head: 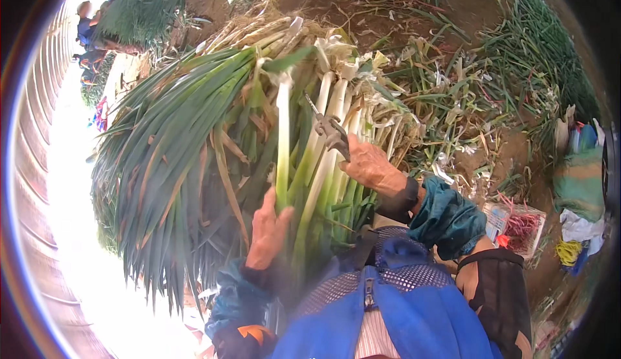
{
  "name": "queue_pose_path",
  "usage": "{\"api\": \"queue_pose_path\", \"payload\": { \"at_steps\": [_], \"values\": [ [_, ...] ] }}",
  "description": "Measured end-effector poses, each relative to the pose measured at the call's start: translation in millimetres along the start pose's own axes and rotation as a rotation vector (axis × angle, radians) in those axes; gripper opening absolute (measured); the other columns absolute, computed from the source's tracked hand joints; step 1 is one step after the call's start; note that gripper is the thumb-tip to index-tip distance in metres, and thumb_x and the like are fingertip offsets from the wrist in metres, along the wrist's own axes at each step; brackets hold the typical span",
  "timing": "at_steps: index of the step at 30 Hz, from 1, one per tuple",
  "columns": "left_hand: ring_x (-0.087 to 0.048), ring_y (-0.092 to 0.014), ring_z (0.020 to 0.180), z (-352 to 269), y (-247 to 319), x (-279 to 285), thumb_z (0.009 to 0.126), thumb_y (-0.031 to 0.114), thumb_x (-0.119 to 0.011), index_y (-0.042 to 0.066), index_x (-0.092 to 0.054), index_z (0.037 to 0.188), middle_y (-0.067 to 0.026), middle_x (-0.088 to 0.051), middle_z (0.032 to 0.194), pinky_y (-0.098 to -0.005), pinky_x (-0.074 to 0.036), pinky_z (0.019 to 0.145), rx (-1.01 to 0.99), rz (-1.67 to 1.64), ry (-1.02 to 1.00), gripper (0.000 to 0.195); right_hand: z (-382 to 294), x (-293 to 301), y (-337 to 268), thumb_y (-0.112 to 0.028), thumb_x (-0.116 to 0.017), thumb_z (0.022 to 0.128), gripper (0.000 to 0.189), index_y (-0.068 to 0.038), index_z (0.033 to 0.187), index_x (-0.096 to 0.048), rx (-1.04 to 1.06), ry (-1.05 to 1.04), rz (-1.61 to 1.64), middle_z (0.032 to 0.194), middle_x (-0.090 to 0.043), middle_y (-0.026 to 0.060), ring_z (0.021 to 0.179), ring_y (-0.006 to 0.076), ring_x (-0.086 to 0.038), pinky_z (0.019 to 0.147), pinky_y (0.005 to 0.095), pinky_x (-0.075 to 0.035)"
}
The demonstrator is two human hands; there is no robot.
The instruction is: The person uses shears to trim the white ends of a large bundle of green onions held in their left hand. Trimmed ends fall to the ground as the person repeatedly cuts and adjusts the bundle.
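Note:
My left hand (pixel 269 228) grips one green onion stalk (pixel 283 145), thick like a leek, low on its green part. Its white end points away from me, and a loose leaf (pixel 290 60) crosses near that end. In my right hand (pixel 372 166) is a worn metal hand tool that looks like pruning shears (pixel 332 133); its thin tip is over the white stalks. Beneath that hand, a row of pale-stemmed stalks (pixel 339 102) lies side by side. To the left spreads a large heap of long-leaved green onions (pixel 189 121), roots towards the top.
Leaf scraps (pixel 451 92) litter the soil at upper right. A plastic crate (pixel 519 228) with red ties stands to my right, near a green sack (pixel 580 179) and a yellow cord bundle (pixel 567 252). Another person (pixel 86 26) is at far upper left, beside a green onion pile (pixel 140 14).

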State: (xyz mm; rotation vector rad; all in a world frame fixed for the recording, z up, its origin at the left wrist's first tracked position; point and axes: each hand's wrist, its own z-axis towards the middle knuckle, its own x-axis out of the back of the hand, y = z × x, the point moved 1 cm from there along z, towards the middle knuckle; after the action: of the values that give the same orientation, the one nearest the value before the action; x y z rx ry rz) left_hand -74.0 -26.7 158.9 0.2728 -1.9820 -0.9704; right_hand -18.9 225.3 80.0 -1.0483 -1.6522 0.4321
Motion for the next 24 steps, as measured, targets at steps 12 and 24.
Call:
{"api": "queue_pose_path", "payload": {
  "at_steps": [12,24],
  "values": [
    [-0.061,-0.046,0.088,17,12,-43,0.086,0.022,-0.062,0.003,-0.046,0.126,-0.0300,-0.063,0.091,-0.0499,-0.048,0.074,0.200,0.418,-0.157,0.048,-43,18,42,-0.026,-0.063,0.082,0.044,0.000,0.109,-0.041,-0.090,0.176,0.094,0.075,-0.060,0.0298,0.073,0.0490,-0.060,0.066,0.0522,-0.047],
    [-0.061,-0.047,0.079,8,-17,-35,0.086,0.028,-0.062,0.005,-0.042,0.134,-0.0283,-0.063,0.084,-0.0534,-0.047,0.069,0.131,0.400,-0.172,0.057,7,19,36,-0.024,-0.056,0.081,0.043,0.005,0.110,-0.041,-0.025,0.117,0.018,0.086,-0.063,0.0291,0.084,0.0451,-0.062,0.076,0.0503,-0.049]
  ]
}}
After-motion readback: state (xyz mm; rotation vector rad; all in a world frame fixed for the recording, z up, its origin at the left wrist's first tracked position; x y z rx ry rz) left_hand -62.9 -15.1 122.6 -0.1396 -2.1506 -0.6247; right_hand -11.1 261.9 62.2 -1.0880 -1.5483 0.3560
